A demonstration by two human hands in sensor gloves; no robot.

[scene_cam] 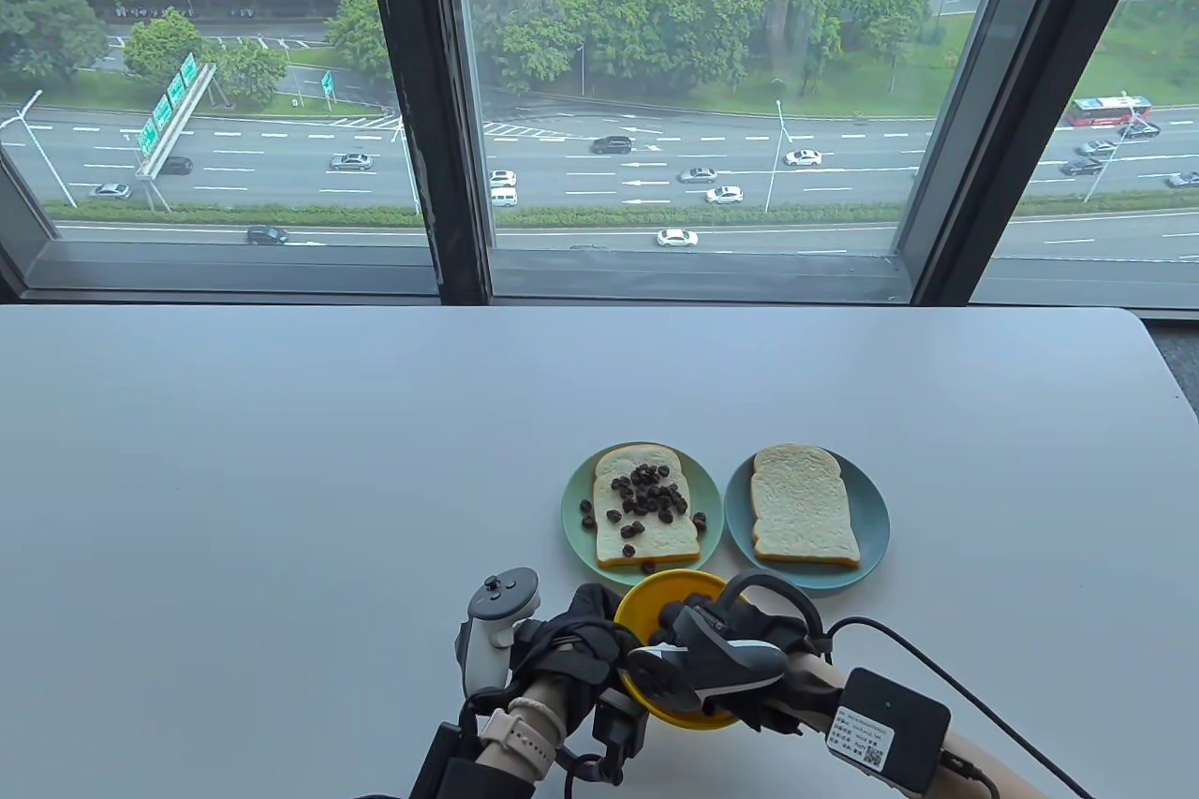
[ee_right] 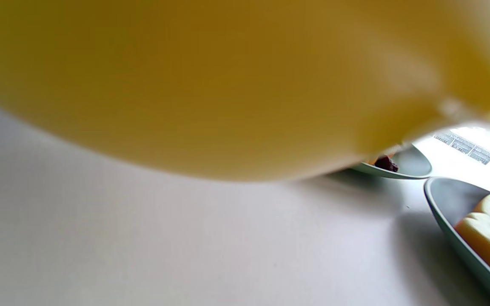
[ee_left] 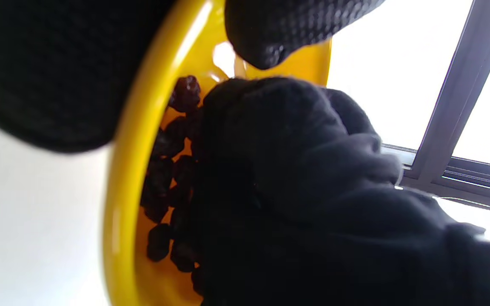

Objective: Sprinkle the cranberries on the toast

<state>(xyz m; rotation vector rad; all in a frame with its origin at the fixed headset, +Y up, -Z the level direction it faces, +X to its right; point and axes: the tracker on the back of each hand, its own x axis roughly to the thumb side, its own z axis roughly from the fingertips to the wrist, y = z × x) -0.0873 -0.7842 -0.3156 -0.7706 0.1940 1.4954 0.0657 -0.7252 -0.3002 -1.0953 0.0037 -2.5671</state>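
A yellow bowl (scene_cam: 656, 598) sits low at the table's near edge, seemingly tilted. My left hand (scene_cam: 599, 621) grips its left rim; its fingers (ee_left: 279, 29) hook over the rim in the left wrist view. My right hand (scene_cam: 698, 621) reaches into the bowl, its fingers down among the dark cranberries (ee_left: 164, 170), fingertips hidden. A green plate (scene_cam: 581, 537) holds toast (scene_cam: 646, 537) scattered with cranberries (scene_cam: 646, 495). A blue plate (scene_cam: 871, 527) holds plain toast (scene_cam: 806, 518). The bowl's underside (ee_right: 228, 85) fills the right wrist view.
Both plates stand just beyond the bowl, the green one nearly touching it. A few cranberries lie on the green plate off the toast (scene_cam: 587, 513). The white table (scene_cam: 281, 462) stretches left and back to a window. A cable (scene_cam: 937, 649) trails from my right wrist.
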